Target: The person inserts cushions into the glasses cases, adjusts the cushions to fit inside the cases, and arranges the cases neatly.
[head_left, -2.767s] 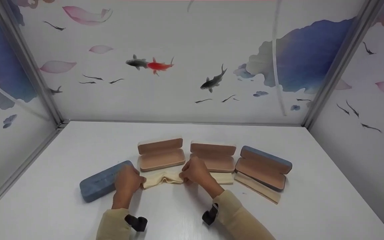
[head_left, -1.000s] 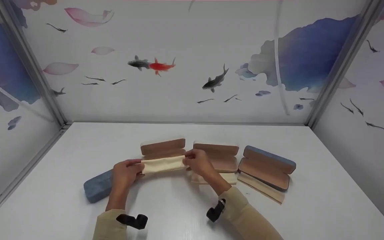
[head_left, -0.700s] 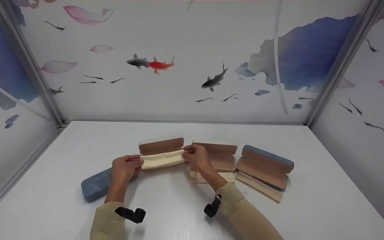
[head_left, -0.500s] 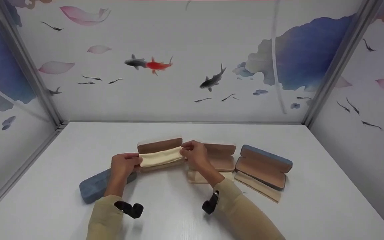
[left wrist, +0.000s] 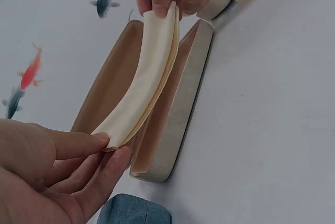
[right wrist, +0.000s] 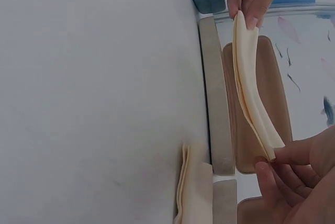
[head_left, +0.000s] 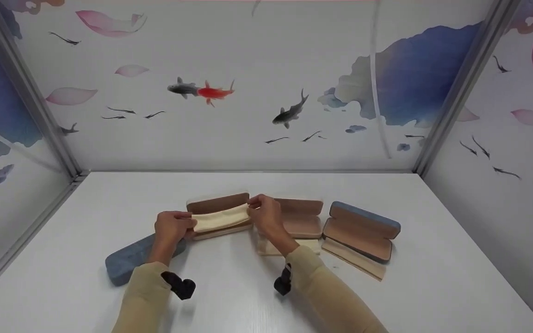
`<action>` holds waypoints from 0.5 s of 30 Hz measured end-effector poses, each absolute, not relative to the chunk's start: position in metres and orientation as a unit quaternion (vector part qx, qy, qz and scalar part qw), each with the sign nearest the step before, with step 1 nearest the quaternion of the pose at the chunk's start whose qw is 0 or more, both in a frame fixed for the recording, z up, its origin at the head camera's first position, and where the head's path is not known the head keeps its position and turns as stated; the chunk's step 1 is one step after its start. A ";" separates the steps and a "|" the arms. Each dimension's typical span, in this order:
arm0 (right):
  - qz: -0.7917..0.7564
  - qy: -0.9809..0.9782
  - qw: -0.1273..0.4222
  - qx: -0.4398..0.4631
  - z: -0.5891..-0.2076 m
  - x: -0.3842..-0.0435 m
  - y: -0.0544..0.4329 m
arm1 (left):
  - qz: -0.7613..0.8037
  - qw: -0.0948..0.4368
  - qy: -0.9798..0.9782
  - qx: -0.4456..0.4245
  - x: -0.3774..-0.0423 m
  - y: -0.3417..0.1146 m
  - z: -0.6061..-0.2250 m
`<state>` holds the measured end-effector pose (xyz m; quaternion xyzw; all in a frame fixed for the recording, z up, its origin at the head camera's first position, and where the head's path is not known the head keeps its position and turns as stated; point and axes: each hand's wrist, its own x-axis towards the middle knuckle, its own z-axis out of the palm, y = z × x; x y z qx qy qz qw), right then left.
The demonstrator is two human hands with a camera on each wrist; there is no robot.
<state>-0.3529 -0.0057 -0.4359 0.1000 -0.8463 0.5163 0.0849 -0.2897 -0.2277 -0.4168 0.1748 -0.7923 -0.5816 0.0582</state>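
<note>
A folded cream cloth (head_left: 220, 219) hangs stretched between both hands, sagging a little in the middle. My left hand (head_left: 171, 229) pinches its left end between thumb and fingers. The right hand (head_left: 267, 215) pinches the other end. Right behind and below the cloth stands an open glasses case (left wrist: 175, 114), pale outside and tan inside. In the right wrist view the cloth is in front of the case's lid (right wrist: 272, 77), and a gap shows between cloth and case wall. The cloth partly hides the inside of the case.
A closed blue glasses case (head_left: 127, 259) lies by the left forearm. To the right stand an open pale case (head_left: 306, 224) and an open blue-edged case (head_left: 363, 238). Folded cloths lie before them, one (head_left: 310, 245) partly behind the right wrist, another (head_left: 354, 260) farther right.
Both hands first gripped the cloth on the table in front of the left open case. They have lifted it, drawn it straight and moved it away from me, over the case.
</note>
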 end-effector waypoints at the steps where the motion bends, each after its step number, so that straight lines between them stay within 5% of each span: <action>1: 0.511 -0.850 0.088 0.098 -0.437 -0.353 -0.006 | -0.578 0.060 -0.795 0.173 -0.290 -0.228 -0.417; 15: 0.402 -0.903 0.123 0.089 -0.440 -0.351 -0.017 | -0.538 0.073 -0.822 0.173 -0.295 -0.226 -0.420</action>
